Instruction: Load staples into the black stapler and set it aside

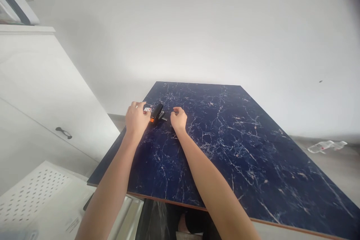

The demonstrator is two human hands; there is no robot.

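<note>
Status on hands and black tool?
Left hand at red-and-white box, grip unclear; right hand curled; black tool between hands; box close beside it.

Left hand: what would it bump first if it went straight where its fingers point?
Probably the black tool, just right of the left hand; the small red-and-white thing between them already seems to touch that hand. Depth is unclear; it might pass above.

Tabletop (239, 146) open rightward; black object (157, 112) blocks left
</note>
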